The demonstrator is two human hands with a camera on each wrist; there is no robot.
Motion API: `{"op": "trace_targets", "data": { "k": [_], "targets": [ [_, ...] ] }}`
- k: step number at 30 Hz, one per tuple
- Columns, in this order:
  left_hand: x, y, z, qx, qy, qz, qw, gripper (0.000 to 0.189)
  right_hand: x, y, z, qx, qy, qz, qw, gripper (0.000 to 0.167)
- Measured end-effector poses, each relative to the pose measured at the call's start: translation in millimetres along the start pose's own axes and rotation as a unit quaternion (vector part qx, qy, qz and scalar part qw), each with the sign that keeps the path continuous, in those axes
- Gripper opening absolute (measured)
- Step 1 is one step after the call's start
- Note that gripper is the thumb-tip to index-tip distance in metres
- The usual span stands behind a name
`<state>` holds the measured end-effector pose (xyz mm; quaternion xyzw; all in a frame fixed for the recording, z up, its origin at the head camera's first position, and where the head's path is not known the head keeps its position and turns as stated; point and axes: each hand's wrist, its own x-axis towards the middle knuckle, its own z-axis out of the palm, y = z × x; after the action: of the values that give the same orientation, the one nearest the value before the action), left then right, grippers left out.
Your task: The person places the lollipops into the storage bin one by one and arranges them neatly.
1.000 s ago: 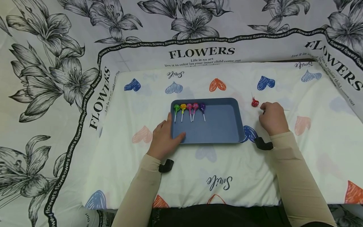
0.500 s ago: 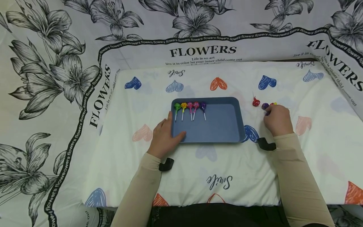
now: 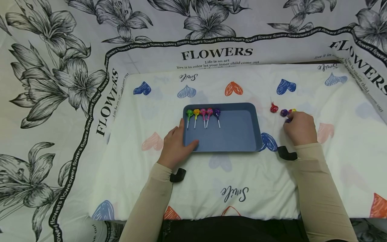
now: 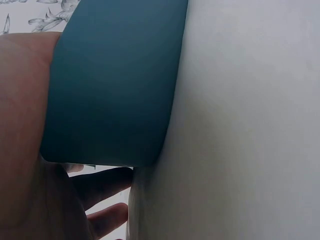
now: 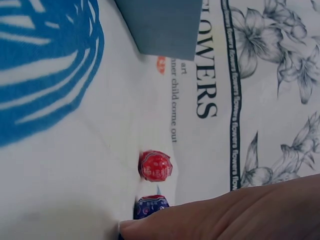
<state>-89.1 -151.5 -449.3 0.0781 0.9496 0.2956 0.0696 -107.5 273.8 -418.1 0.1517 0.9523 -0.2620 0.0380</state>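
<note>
A blue-grey tray (image 3: 223,137) holds several wrapped lollipops in a row along its far side: a green one (image 3: 189,113), a yellow one (image 3: 196,112), two pink ones and a purple one (image 3: 217,112). My left hand (image 3: 176,144) rests against the tray's near left corner, fingers nearly straight along the side and thumb over the front rim. To the tray's right, my right hand (image 3: 300,127) pinches a dark purple lollipop (image 3: 288,120), mostly covered by the fingers. Just beyond lie a red lollipop (image 3: 273,108), another purple one (image 3: 284,112) and a partly hidden yellow-red one (image 3: 292,110).
A white cloth (image 3: 187,188) printed with hearts and "Smile" lies under everything. Around it spreads a floral cloth (image 3: 145,60) with black lettering. Black wrist mounts (image 3: 177,175) sit on both sleeves.
My right hand has shifted to the right and slightly nearer, uncovering the purple and yellow-red lollipops beside the red one. My left hand and the tray stay put.
</note>
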Motion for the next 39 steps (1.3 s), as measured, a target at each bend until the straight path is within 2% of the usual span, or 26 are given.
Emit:
{"op": "trace_targets", "data": {
  "k": [9, 19, 27, 39],
  "targets": [
    [-0.3, 1.7, -1.3, -0.003, -0.001, 0.001, 1.0000, 0.104, -2.8, -0.9, -4.8, 0.016, -0.010, 0.010, 0.9998, 0.040],
    [-0.9, 1.1, -2.2, 0.003, 0.000, 0.005, 1.0000, 0.104, -5.7, -22.3, -6.8, 0.019, 0.023, 0.001, 0.9996, 0.038],
    [-1.4, 1.9, -2.0, 0.004, -0.004, -0.004, 1.0000, 0.104, -3.2, -30.9, -3.3, 0.030, 0.010, 0.000, 0.9995, 0.035],
    [1.5, -1.8, 0.0, 0.002, -0.007, -0.003, 1.0000, 0.104, 1.7, -44.5, -5.1, 0.034, 0.033, -0.044, 0.9979, 0.032]
  ]
}}
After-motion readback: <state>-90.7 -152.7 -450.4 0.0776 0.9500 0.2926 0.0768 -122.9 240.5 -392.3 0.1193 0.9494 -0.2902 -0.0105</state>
